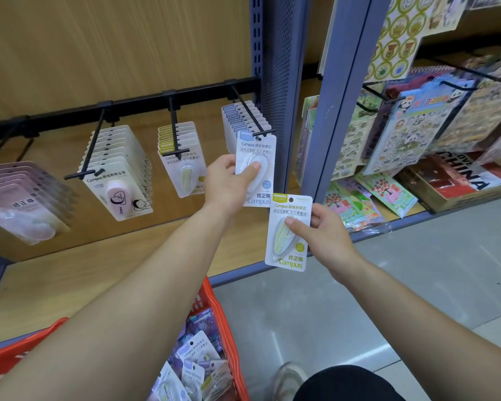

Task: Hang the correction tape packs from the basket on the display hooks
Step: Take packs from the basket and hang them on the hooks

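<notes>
My left hand [229, 180] pinches a blue-labelled correction tape pack [256, 157] whose top hole sits at the tip of the rightmost display hook [248, 111], in front of a row of matching packs. Lower right, my right hand [321, 233] holds a green-labelled correction tape pack [288, 227] upright, thumb on its blister. The red basket [229, 334] below holds several more packs [197, 360]. The hook with green packs [174, 125] is left of my left hand.
Further left hang pink packs [119, 180] and lilac packs [21, 198] on the same black rail [139, 101]. A blue perforated shelf upright [281, 82] stands right of the hooks. Sticker sheets [411, 128] hang in the neighbouring bay. Grey floor lies to the right.
</notes>
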Tool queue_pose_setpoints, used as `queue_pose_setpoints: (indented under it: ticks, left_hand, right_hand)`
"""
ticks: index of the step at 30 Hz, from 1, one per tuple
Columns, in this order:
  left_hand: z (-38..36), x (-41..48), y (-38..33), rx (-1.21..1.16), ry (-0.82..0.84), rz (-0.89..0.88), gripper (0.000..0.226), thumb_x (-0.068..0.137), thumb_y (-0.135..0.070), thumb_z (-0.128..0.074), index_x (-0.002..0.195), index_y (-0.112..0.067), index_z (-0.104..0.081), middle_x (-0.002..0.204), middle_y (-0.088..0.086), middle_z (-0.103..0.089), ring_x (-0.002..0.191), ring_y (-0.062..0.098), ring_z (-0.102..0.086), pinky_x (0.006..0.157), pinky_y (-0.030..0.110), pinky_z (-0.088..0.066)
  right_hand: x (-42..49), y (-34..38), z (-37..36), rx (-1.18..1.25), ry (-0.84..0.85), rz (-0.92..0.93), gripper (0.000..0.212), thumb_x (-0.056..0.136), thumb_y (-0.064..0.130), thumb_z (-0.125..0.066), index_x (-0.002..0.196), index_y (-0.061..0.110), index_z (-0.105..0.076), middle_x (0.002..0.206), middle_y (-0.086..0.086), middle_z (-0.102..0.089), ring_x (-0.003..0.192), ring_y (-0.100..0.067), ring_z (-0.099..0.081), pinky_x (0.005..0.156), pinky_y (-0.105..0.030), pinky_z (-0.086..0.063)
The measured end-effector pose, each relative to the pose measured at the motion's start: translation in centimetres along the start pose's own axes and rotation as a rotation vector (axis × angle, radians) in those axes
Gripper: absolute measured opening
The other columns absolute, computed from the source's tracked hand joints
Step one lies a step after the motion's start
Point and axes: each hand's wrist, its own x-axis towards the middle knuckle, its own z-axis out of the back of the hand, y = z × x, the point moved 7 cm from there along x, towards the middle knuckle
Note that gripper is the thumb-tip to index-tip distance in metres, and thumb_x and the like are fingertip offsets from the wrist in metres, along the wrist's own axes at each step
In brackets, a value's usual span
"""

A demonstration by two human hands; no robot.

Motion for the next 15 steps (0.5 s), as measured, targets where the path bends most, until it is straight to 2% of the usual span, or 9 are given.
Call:
queue_pose_setpoints:
  ticks: [6, 9, 11, 15]
  left_hand:
    - [0.3, 2.9, 0.0, 0.162, -0.095, 0.021, 0.031, 0.089, -0.033, -0.079, 0.112, -0.015, -0.069, 0.105, -0.002, -0.075, 0.097, 0.021, -0.072, 0.088, 0.045, -0.06]
    - [0.4, 4.3, 0.0, 0.282, -0.129, 0.069, 0.039, 0.087, -0.038, -0.08, 0.111, -0.011, -0.063, 0.111, 0.0, -0.072, 0.103, 0.024, -0.069, 0.09, 0.039, -0.057]
    - [0.8, 4.2, 0.3, 0.362, -0.104, 0.067, 0.036, 0.089, -0.035, -0.078, 0.113, -0.014, -0.061, 0.113, 0.001, -0.068, 0.109, 0.024, -0.066, 0.094, 0.034, -0.052]
    - [4.6, 0.5, 1.3, 0.557, 0.035, 0.004, 0.047, 0.093, -0.034, -0.074, 0.133, -0.013, -0.061, 0.13, 0.002, -0.065, 0.12, 0.02, -0.061, 0.101, 0.029, -0.045]
  right_hand:
    - [-0.1, 0.4, -0.3, -0.072, -0.004, 0.014, 0.014, 0.092, 0.016, -0.076, 0.106, 0.019, -0.073, 0.1, 0.006, -0.08, 0.094, -0.015, -0.076, 0.086, -0.05, -0.062]
    - [-0.1, 0.9, -0.7, -0.055, -0.001, -0.004, 0.016, 0.088, 0.017, -0.079, 0.103, 0.015, -0.073, 0.095, 0.001, -0.08, 0.088, -0.019, -0.078, 0.083, -0.053, -0.062]
    - [-0.1, 1.3, -1.1, -0.045, -0.01, -0.004, 0.019, 0.087, 0.017, -0.081, 0.104, 0.013, -0.072, 0.092, 0.0, -0.08, 0.085, -0.019, -0.078, 0.083, -0.052, -0.062]
    - [0.0, 2.4, -3.0, -0.052, 0.007, 0.032, 0.015, 0.089, 0.018, -0.079, 0.102, 0.018, -0.072, 0.091, 0.004, -0.08, 0.086, -0.016, -0.078, 0.087, -0.049, -0.061]
